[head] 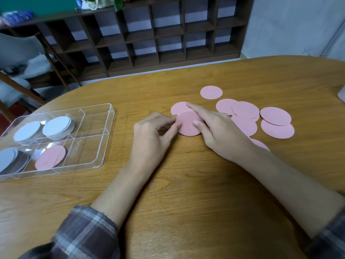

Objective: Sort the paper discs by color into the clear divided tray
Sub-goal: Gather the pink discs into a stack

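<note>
round pink paper disc [188, 126] flat on wooden table [186, 184], face up, no long axis; edge pinched by curled left hand [153, 135]; pressed under right hand [222, 133], fingers straight.

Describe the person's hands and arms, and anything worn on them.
Both the left hand and right hand are bare, with no gloves, rings or watch showing. The left sleeve and right sleeve are dark plaid, brownish-purple with pale grey stripes; forearms uncovered.
</note>
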`<state>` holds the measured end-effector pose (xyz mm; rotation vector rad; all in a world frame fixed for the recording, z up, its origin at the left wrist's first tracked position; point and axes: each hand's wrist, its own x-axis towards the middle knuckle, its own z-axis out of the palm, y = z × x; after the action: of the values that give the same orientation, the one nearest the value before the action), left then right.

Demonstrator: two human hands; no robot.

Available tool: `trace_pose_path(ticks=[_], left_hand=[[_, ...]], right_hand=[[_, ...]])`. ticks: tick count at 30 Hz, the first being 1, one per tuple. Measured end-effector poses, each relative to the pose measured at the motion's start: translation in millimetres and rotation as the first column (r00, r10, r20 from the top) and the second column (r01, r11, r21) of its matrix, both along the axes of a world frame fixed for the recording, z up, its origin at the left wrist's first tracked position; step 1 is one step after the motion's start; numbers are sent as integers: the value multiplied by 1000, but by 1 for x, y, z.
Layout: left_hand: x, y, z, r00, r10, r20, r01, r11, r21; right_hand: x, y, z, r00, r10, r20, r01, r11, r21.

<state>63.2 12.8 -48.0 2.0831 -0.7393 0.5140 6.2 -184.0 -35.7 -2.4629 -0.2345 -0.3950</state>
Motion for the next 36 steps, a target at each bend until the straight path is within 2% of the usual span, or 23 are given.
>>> trace_pose_path(ticks=[3,5,10,16,20,23,27,30,33,36], left_hand=[[-2,-5,2,997,-42,-68,42,999,0],[1,-11,2,997,-51,-64,55,996,64],[21,-31,-4,991,41,-126,-2,955,296],[45,-48,-4,968,123,-217,-22,908,419],[43,-43,-5,977,141,-163,-67,916,397],[38,-38,-4,993,91,-69,-57,921,384],[38,-38,0,998,68,13,-69,957,281],[34,-41,2,984,83,160,-107,983,152],[29,-43,6,993,48,111,-47,999,-6],[25,-46,7,1000,-21,24,22,997,-78]], right_hand=[[0,-8,1,1000,-17,-7,17,1000,18],[1,-19,2,998,-64,-12,64,997,41],[7,-49,6,973,-231,1,227,959,171],[9,-60,4,945,-325,-29,322,915,241],[11,-61,7,941,-338,-12,331,911,245],[12,-59,6,938,-346,-9,339,912,232],[12,-56,5,942,-335,12,325,920,220],[11,-53,6,946,-322,28,307,923,230],[10,-49,8,954,-298,26,284,929,238],[9,-42,8,970,-243,-6,238,943,232]])
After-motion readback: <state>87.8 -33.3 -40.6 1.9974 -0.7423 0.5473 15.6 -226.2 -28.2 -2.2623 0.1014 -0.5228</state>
